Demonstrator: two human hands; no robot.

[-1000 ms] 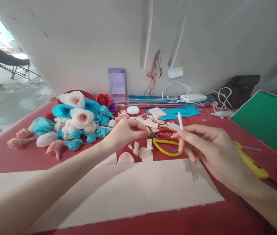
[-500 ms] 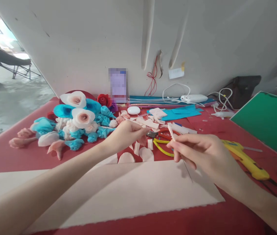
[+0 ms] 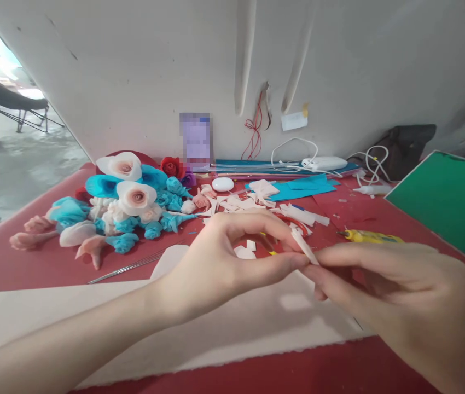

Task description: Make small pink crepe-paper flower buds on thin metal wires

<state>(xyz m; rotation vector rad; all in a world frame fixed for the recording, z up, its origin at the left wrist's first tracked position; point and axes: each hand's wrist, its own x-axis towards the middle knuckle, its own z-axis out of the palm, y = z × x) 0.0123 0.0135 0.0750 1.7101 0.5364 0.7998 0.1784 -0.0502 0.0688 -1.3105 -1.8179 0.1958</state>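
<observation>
My right hand (image 3: 400, 284) pinches a small pale pink roll of crepe paper (image 3: 304, 245), which leans up to the left. Thin wire (image 3: 358, 323) shows below that hand. From the other side, my left hand (image 3: 232, 260) has its thumb and forefinger closed on the roll, the remaining fingers hidden behind. Beneath both hands lies a wide pale pink sheet of crepe paper (image 3: 199, 350), with their shadow across it. Cut pieces of the same paper (image 3: 244, 252) sit just past its far edge, partly covered by my left hand.
Paper flowers (image 3: 138, 198) in blue, white and pink are heaped on the left of the red table (image 3: 167, 384). Wires (image 3: 128, 266) lie before them. A yellow glue gun (image 3: 372, 236), green board (image 3: 446, 202), blue paper (image 3: 302, 189) and paper scraps (image 3: 236, 203) are farther back.
My left hand has moved right and closed on the paper roll. My right hand has shifted right and nearer, still holding it. The view has turned slightly.
</observation>
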